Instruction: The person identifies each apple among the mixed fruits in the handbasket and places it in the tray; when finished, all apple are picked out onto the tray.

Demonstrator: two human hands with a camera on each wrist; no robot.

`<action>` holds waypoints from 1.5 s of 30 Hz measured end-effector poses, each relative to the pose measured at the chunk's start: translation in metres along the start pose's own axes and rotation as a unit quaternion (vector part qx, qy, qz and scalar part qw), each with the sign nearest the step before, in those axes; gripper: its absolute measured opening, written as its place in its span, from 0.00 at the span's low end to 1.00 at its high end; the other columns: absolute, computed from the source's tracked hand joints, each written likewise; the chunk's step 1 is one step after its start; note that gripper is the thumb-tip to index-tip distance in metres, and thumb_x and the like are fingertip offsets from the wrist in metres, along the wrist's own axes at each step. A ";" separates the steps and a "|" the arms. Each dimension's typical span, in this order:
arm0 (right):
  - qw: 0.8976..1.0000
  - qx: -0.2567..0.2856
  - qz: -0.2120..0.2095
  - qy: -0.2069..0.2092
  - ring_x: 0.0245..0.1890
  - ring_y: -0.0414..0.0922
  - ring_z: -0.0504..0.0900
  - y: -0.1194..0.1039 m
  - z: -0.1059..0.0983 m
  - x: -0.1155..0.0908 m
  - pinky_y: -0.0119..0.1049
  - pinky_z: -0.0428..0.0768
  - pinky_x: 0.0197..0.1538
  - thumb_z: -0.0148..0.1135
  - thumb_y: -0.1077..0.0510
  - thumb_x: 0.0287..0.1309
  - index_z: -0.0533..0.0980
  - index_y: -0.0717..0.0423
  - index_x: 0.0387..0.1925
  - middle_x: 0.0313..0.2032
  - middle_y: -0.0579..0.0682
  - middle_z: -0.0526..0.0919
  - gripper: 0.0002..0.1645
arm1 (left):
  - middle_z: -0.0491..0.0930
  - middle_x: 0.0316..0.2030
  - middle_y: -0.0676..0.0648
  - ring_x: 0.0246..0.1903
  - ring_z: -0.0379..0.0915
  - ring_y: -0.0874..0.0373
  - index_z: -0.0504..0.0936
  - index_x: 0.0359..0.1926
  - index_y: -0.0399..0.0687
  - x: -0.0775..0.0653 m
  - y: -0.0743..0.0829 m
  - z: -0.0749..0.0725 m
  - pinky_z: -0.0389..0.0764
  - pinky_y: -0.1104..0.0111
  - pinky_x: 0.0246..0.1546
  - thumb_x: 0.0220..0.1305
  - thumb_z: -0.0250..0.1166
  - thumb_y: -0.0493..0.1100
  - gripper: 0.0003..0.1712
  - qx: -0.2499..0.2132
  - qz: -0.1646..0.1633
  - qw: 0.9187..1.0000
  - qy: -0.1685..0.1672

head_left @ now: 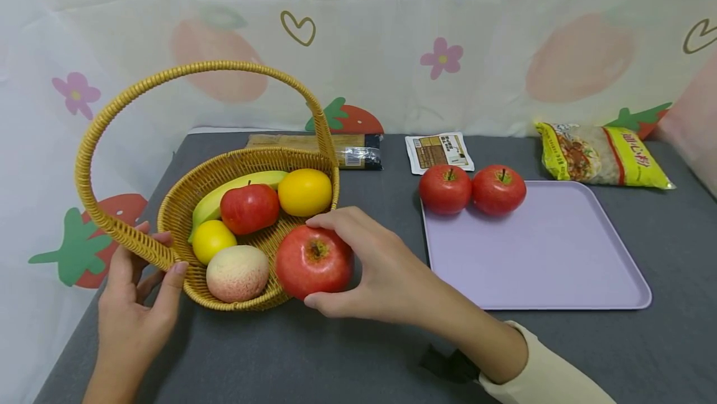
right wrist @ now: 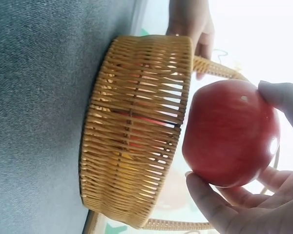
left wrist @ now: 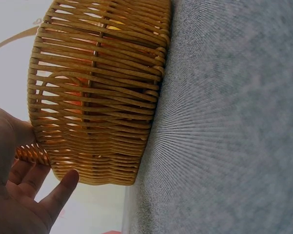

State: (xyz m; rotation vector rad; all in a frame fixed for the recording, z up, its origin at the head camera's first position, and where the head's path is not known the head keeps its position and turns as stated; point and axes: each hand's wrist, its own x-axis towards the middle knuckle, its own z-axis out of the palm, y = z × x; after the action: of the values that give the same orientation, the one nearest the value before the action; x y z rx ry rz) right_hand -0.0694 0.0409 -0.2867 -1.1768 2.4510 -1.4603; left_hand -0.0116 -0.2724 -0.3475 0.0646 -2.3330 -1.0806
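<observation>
A wicker basket [head_left: 185,217] with a tall arched handle stands on the left of the table. My left hand [head_left: 137,304] grips it at the rim near the handle's left base, thumb in front and fingers behind. Over the basket's right front edge, my right hand [head_left: 370,273] holds a red apple [head_left: 315,262] between thumb and fingers. The right wrist view shows this apple just above the rim. Inside lie a banana [head_left: 215,202], another red apple [head_left: 249,208], an orange-yellow fruit [head_left: 305,192], a smaller yellow fruit [head_left: 213,241] and a peach [head_left: 238,273].
On the right lies a lilac tray [head_left: 549,254], with two red apples [head_left: 445,189] at its back left corner. Along the back are a long clear-wrapped pack [head_left: 358,152], a small flat packet [head_left: 439,152] and a yellow food bag [head_left: 602,155]. A printed cloth hangs behind.
</observation>
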 end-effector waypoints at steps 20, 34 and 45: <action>0.999 -0.003 0.019 0.031 0.57 0.34 0.71 0.001 -0.015 -0.017 0.34 0.82 0.50 0.81 0.53 0.46 0.71 0.43 0.63 0.58 0.35 0.72 0.42 | 0.77 0.55 0.48 0.55 0.72 0.68 0.64 0.74 0.50 0.000 -0.001 0.001 0.72 0.85 0.47 0.57 0.68 0.23 0.46 -0.007 0.009 1.000 0.000; 0.999 -0.016 0.023 0.036 0.57 0.36 0.71 0.002 -0.024 -0.021 0.35 0.83 0.49 0.81 0.52 0.46 0.71 0.44 0.63 0.59 0.37 0.72 0.42 | 0.77 0.55 0.49 0.56 0.71 0.68 0.64 0.74 0.51 0.001 0.001 0.001 0.72 0.85 0.47 0.57 0.68 0.23 0.46 -0.005 0.006 1.000 0.000; 0.998 -0.038 0.028 0.046 0.56 0.36 0.72 0.004 -0.032 -0.027 0.35 0.82 0.50 0.81 0.52 0.46 0.71 0.44 0.63 0.58 0.36 0.73 0.43 | 0.77 0.55 0.50 0.55 0.72 0.69 0.64 0.74 0.51 0.000 0.001 0.001 0.72 0.86 0.46 0.57 0.69 0.24 0.46 -0.002 0.002 1.000 0.003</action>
State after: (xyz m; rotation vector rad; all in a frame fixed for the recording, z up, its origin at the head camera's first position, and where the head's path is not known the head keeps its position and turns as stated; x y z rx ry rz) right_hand -0.0661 0.0823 -0.2807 -1.0665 2.5986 -1.4506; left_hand -0.0118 -0.2714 -0.3473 0.0607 -2.3247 -1.0830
